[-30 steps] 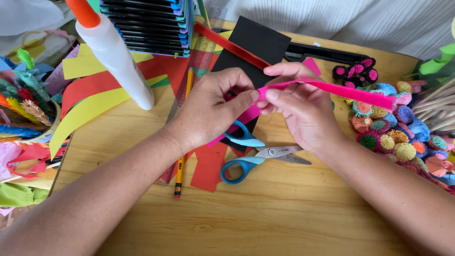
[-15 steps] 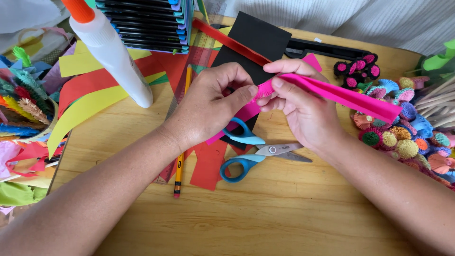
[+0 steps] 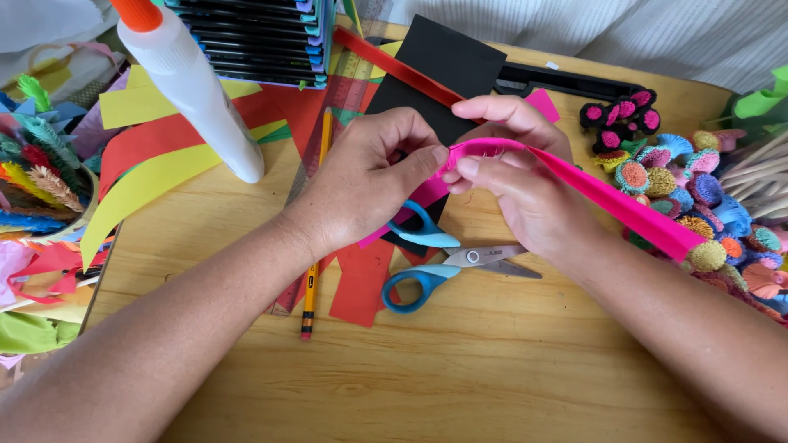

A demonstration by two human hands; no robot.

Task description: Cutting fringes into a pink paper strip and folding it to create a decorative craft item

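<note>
Since the earlier frame, the pink paper strip [image 3: 574,184] had been tilted downward to the right, above the table [image 3: 492,369]. Its fringed end was pinched between the left hand [image 3: 369,176] and right hand [image 3: 517,184], above blue-handled scissors [image 3: 443,258].

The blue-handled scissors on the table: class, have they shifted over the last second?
No. The scissors lie in the same spot beside the pencil and red paper piece.

The glue bottle [image 3: 193,86] is cut off by the top edge.
</note>
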